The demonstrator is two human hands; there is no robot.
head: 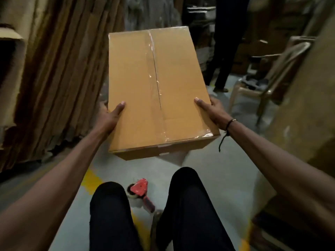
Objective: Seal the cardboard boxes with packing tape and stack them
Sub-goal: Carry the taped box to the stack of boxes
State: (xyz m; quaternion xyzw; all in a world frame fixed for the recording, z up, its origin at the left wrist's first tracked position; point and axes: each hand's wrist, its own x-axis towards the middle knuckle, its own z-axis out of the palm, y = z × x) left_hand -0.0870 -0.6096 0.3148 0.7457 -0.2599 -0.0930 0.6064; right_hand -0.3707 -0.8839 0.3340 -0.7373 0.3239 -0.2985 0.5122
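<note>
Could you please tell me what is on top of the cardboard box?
Clear packing tape runs along the cardboard box's centre seam, and both thumbs rest on top. The fingers and the contents are hidden.

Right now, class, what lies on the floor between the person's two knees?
In the head view, a red tape dispenser lies on the grey floor between them.

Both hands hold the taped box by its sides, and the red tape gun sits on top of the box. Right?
Not quite. The head view shows the tape gun on the floor between the knees, not on the box. The left hand and right hand do hold its sides.
</note>
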